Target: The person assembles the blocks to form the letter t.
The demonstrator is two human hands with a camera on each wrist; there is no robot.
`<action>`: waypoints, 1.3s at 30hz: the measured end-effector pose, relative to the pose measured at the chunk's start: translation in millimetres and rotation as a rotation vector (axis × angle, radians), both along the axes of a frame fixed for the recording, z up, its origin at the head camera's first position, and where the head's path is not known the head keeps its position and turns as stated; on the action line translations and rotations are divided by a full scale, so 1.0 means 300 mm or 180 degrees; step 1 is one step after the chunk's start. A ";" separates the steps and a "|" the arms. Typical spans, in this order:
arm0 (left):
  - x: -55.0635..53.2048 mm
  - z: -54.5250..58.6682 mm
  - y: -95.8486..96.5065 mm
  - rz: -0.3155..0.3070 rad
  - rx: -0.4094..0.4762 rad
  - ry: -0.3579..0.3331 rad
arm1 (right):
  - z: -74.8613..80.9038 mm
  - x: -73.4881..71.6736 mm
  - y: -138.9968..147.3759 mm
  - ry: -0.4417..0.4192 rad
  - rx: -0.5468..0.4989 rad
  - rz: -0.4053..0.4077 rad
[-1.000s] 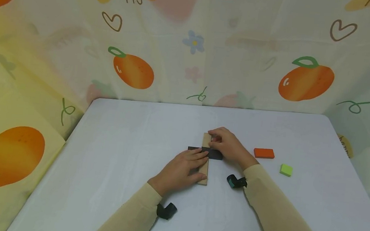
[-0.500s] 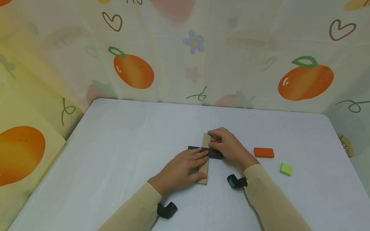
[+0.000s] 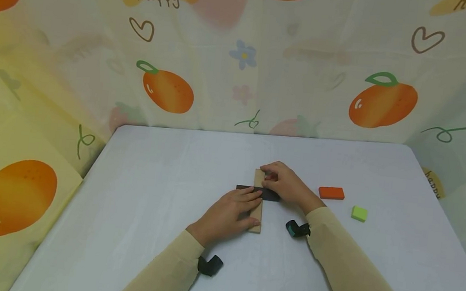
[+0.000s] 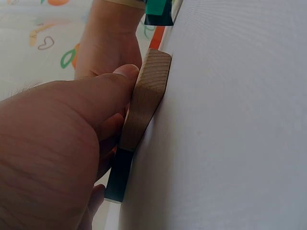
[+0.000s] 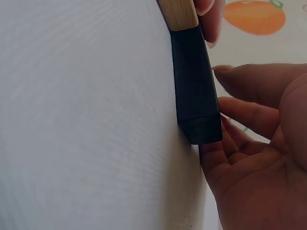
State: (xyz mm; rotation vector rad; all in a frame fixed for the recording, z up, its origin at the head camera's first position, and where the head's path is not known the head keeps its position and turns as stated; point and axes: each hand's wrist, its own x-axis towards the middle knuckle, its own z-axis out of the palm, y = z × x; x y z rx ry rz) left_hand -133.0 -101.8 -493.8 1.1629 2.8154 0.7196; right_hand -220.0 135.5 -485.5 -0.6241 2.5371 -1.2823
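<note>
- Patterned cloth [image 3: 299,81]: backdrop behind the table.
- White table [image 3: 169,181]: pieces lie flat on it. The surface looks smooth; if so, uneven hand pressure could slide the whole arrangement.
- Left hand [image 3: 228,211]: fingers laid out fairly straight over the bar, thumb apart from them and touching the near wood. Judged risk: a sideways push from the thumb could skew the near section while the fingers pin the bar.
- Right hand [image 3: 286,179]: fingers bent, tips at the far wood. Cannot tell whether they pinch it or merely touch. Judged risk: pulling or pressing off-line could twist the far end; lifting the hand carelessly could drag it along.
- Black bar [image 3: 270,195]: crosswise to the wood, left part under the left fingers, right end just nearer the person than the right hand.
- Near wooden section [image 3: 256,211]: beneath the left thumb, beside the palm.
- Far wooden section [image 3: 258,178]: at the right fingertips. Whether both sections are one strip passing under the bar, cannot tell.
- Orange block [image 3: 331,193]: beyond the right wrist, apart from it; a wide arm sweep might knock it.
- Green block [image 3: 359,214]: farther right, well apart from both hands.
</note>
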 end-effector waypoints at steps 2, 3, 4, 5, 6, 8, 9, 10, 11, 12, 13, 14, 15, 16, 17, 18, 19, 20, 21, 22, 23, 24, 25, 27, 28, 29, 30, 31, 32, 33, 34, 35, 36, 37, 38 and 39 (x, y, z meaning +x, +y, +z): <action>-0.001 -0.002 -0.001 -0.0008 -0.0003 0.0004 | -0.001 0.001 0.000 -0.0015 0.0005 -0.0015; -0.001 -0.003 -0.001 -0.0013 -0.0006 0.0007 | 0.000 0.002 0.000 -0.0020 0.0007 -0.0023; -0.002 -0.004 -0.001 -0.0016 -0.0006 0.0006 | -0.001 0.002 0.000 -0.0023 0.0006 -0.0032; -0.003 -0.004 -0.001 -0.0017 -0.0009 0.0004 | -0.001 0.003 0.001 -0.0029 0.0009 -0.0041; -0.003 -0.004 -0.001 -0.0017 -0.0016 0.0002 | -0.001 0.003 0.002 -0.0038 0.0005 -0.0048; -0.003 -0.005 -0.002 -0.0019 -0.0021 0.0013 | 0.002 0.004 0.005 -0.0065 -0.0006 -0.0068; -0.003 -0.005 -0.002 -0.0016 -0.0027 0.0012 | 0.003 0.005 0.007 -0.0067 -0.0008 -0.0071; -0.003 -0.005 -0.002 -0.0015 -0.0030 0.0010 | 0.006 0.006 0.010 -0.0079 -0.0014 -0.0080; -0.002 -0.005 -0.002 -0.0013 -0.0031 0.0010 | 0.009 0.008 0.014 -0.0091 -0.0028 -0.0090; -0.002 -0.005 -0.002 -0.0008 -0.0032 0.0000 | 0.012 0.009 0.018 -0.0101 -0.0054 -0.0100; -0.001 -0.004 -0.001 -0.0004 -0.0030 -0.0006 | 0.014 0.010 0.022 -0.0108 -0.0080 -0.0111; -0.001 -0.005 -0.001 -0.0001 -0.0025 -0.0001 | 0.019 0.012 0.026 -0.0106 -0.0119 -0.0116; 0.000 -0.004 0.000 0.0011 -0.0029 -0.0017 | 0.022 0.014 0.031 -0.0116 -0.0165 -0.0134; 0.000 -0.004 0.000 0.0018 -0.0029 -0.0019 | 0.027 0.016 0.035 -0.0133 -0.0224 -0.0154; 0.001 -0.003 0.000 0.0028 -0.0029 -0.0022 | 0.032 0.019 0.040 -0.0141 -0.0277 -0.0170; 0.001 -0.004 0.001 0.0038 -0.0031 -0.0026 | 0.037 0.022 0.045 -0.0150 -0.0329 -0.0182; 0.001 -0.004 0.001 0.0042 -0.0030 -0.0016 | 0.042 0.026 0.049 -0.0163 -0.0382 -0.0194; 0.001 -0.004 0.002 0.0049 -0.0029 -0.0018 | 0.049 0.031 0.054 -0.0194 -0.0453 -0.0209; 0.001 -0.003 0.002 0.0056 -0.0031 -0.0030 | 0.053 0.034 0.058 -0.0220 -0.0509 -0.0219; 0.001 -0.003 0.002 0.0058 -0.0025 -0.0035 | 0.059 0.039 0.063 -0.0252 -0.0565 -0.0218; 0.000 -0.003 0.003 0.0058 -0.0020 -0.0045 | 0.065 0.044 0.067 -0.0273 -0.0617 -0.0208; 0.000 -0.003 0.003 0.0057 -0.0018 -0.0055 | 0.070 0.048 0.071 -0.0295 -0.0692 -0.0190; 0.000 -0.003 0.004 0.0058 -0.0015 -0.0065 | 0.076 0.052 0.075 -0.0314 -0.0765 -0.0172; -0.001 -0.003 0.005 0.0062 -0.0015 -0.0095 | 0.087 0.060 0.085 -0.0320 -0.0903 -0.0119; -0.001 -0.003 0.005 0.0065 -0.0019 -0.0108 | 0.094 0.065 0.090 -0.0323 -0.0979 -0.0092; -0.001 -0.002 0.005 0.0069 -0.0024 -0.0118 | 0.100 0.069 0.097 -0.0318 -0.1056 -0.0068; -0.001 -0.002 0.005 0.0076 -0.0031 -0.0124 | 0.106 0.072 0.103 -0.0302 -0.1117 -0.0043; -0.001 -0.002 0.005 0.0083 -0.0034 -0.0129 | 0.112 0.076 0.110 -0.0283 -0.1172 -0.0017; -0.001 -0.002 0.005 0.0088 -0.0041 -0.0131 | 0.118 0.079 0.117 -0.0258 -0.1213 0.0012; -0.001 -0.001 0.005 0.0093 -0.0046 -0.0132 | 0.124 0.083 0.125 -0.0239 -0.1258 0.0043; 0.000 0.000 0.005 0.0097 -0.0051 -0.0136 | 0.129 0.087 0.132 -0.0217 -0.1288 0.0068; 0.000 0.000 0.004 0.0097 -0.0051 -0.0136 | 0.133 0.091 0.140 -0.0188 -0.1304 0.0098; 0.001 0.001 0.004 0.0094 -0.0047 -0.0138 | 0.138 0.095 0.149 -0.0160 -0.1326 0.0128; 0.002 0.002 0.004 0.0084 -0.0039 -0.0133 | 0.141 0.100 0.157 -0.0141 -0.1355 0.0154; 0.002 0.003 0.004 0.0079 -0.0035 -0.0138 | 0.144 0.105 0.166 -0.0119 -0.1371 0.0176; 0.003 0.004 0.004 0.0068 -0.0027 -0.0129 | 0.148 0.111 0.176 -0.0098 -0.1391 0.0200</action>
